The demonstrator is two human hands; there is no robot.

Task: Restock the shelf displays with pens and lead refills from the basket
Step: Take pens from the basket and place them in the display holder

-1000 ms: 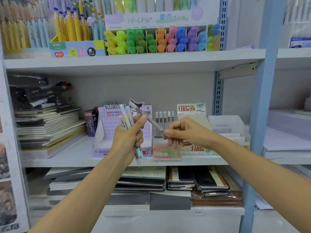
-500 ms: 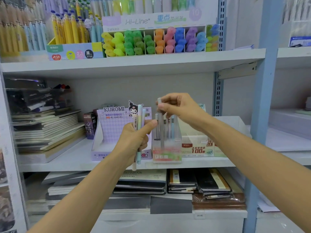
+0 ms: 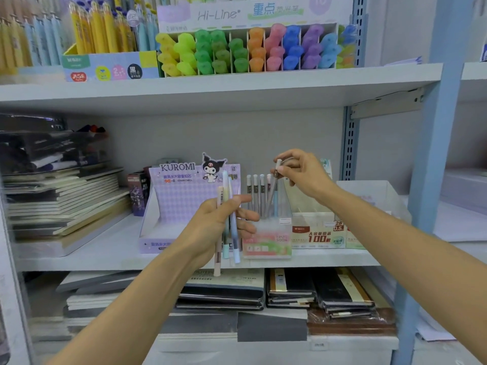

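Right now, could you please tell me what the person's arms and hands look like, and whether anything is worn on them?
Both forearms come into view bare, with no sleeve showing anywhere along them. The left hand and the right hand wear no gloves, and I can see no watch, bracelet or ring on either. The fingernails look short and unpainted, as far as the picture shows.

The middle shelf (image 3: 87, 255) is carrying stacked notebooks (image 3: 60, 198) at left, then a Kuromi display box (image 3: 181, 204), a clear pen holder (image 3: 266, 241) and lead-refill boxes (image 3: 319, 233) — all sitting side by side.
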